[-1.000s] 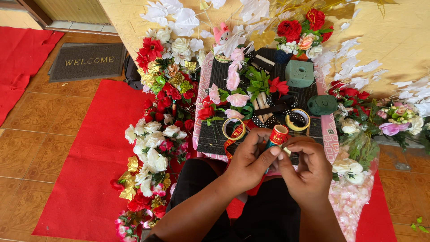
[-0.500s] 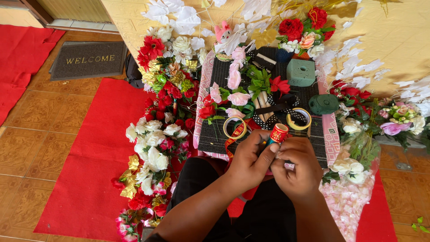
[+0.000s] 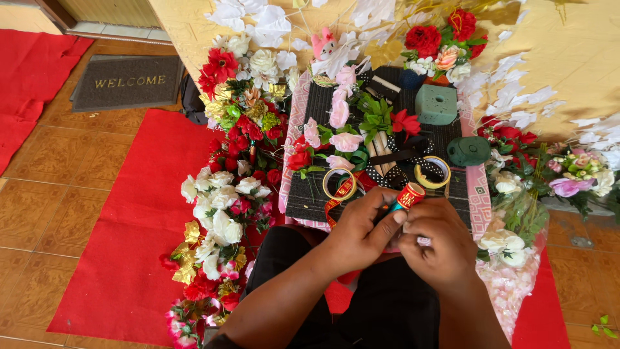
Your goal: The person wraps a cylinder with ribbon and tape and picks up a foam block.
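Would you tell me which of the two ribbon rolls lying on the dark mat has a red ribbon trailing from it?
The left ribbon roll, beside the left hand: a red ribbon trails from it. The right ribbon roll shows none.

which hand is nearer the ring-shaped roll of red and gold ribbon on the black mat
Left. The left hand sits just below the ring-shaped roll of red and gold ribbon, nearly touching its trailing end; the right hand is further right.

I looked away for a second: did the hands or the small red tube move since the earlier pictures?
Hardly. The left hand and right hand stay together, both holding the red tube, which has barely shifted. Nothing was picked up or let go. The ribbon rolls, flowers and green foam block lie as before.
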